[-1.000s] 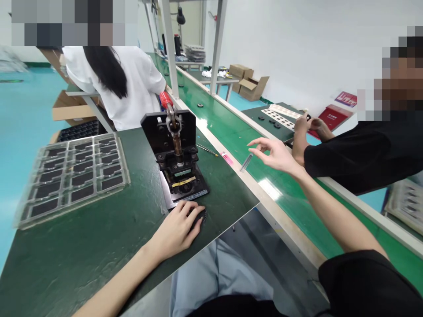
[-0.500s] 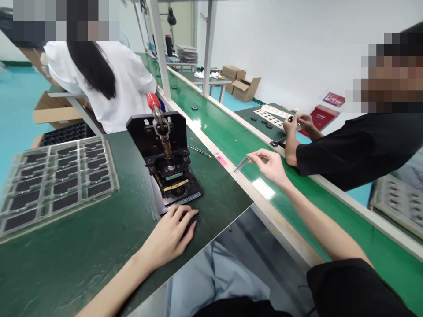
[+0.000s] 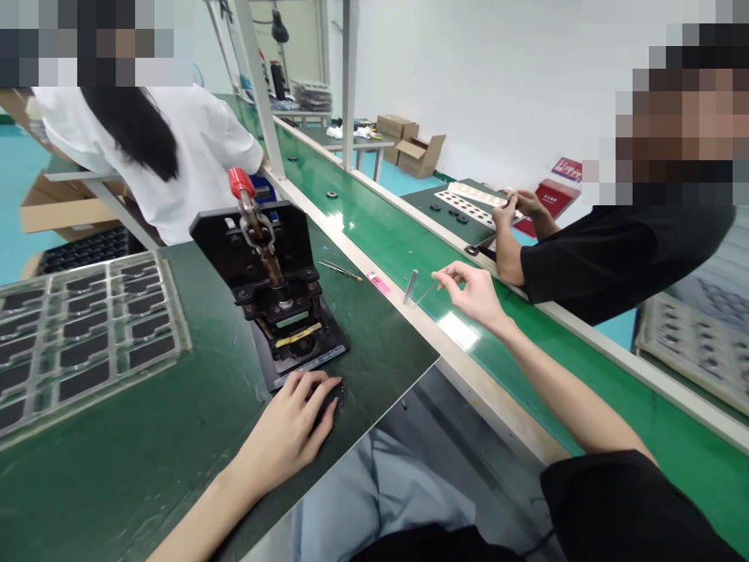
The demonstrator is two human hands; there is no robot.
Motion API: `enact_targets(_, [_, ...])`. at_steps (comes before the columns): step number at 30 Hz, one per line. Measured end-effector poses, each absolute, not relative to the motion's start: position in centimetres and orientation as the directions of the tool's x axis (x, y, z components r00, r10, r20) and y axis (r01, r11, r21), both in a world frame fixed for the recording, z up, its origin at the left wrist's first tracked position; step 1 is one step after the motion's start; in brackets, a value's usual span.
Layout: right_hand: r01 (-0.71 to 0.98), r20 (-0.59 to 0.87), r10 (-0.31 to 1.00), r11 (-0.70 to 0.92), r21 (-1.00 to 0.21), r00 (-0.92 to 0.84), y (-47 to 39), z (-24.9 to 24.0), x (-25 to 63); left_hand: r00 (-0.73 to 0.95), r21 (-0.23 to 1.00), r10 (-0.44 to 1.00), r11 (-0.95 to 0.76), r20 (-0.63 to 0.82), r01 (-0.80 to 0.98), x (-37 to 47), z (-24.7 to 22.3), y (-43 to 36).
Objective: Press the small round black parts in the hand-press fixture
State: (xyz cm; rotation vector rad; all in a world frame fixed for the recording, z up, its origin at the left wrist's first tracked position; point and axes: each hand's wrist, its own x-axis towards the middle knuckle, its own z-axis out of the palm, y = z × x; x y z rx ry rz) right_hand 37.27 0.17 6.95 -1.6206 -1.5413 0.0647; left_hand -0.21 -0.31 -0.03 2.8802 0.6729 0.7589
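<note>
Workbench surface, dark green, fills the lower left, and beside it a bright green conveyor belt runs away toward the far wall, edged by a pale rail. On the bench's left part lies a clear tray of dark rectangular pockets, arranged in rows. Near the bench's middle stands a black hand press with a red-knobbed lever tilted up and to the left; a yellow strip shows in its lower bed. Behind the press a person in a white top stands by the belt, and across the belt a co-worker in a black sleeve handles something small with both hands over a white perforated sheet. The person's left hand lies flat on the bench just in front of the press base, fingers curved down over a small black round part, covering most of it and pressing on it rather than lifting it. The right hand reaches out over the belt's near rail, thumb and forefinger pinched narrow on the end of slim metal tweezers, whose tips point left toward the bench edge. A pink tag and thin yellow-handled tool lie on the bench close by.
</note>
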Motion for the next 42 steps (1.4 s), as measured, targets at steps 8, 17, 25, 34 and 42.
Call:
enact_targets(8, [0.751, 0.36, 0.91, 0.087, -0.655, 0.208, 0.5, 5.1, 37.1, 0.74, 0.163, 0.385, -0.92, 0.552, 0.357, -0.3, -0.5, 0.5])
enact_targets(17, [0.787, 0.294, 0.931, 0.012, -0.617, 0.216, 0.5, 2.1, 36.0, 0.735, 0.151, 0.368, -0.926, 0.569, 0.346, -0.2, -0.6, 0.7])
enact_targets(25, [0.773, 0.496, 0.814, 0.093, -0.627, 0.303, -4.8, 4.9, 35.7, 0.781, 0.251, 0.47, -0.882, 0.412, 0.398, 0.0, 0.2, -1.0])
enact_targets(34, [0.403, 0.377, 0.925, 0.331, -0.853, 0.037, -2.7, 4.9, 24.7, 0.781, 0.447, 0.517, -0.825, 0.35, 0.346, -0.5, -0.1, -1.3])
enact_targets(42, [0.38, 0.323, 0.939, 0.344, -0.858, -0.121, 3.7, 1.4, 20.0, 0.744, 0.524, 0.583, -0.767, 0.327, 0.37, -0.9, -0.9, -1.6])
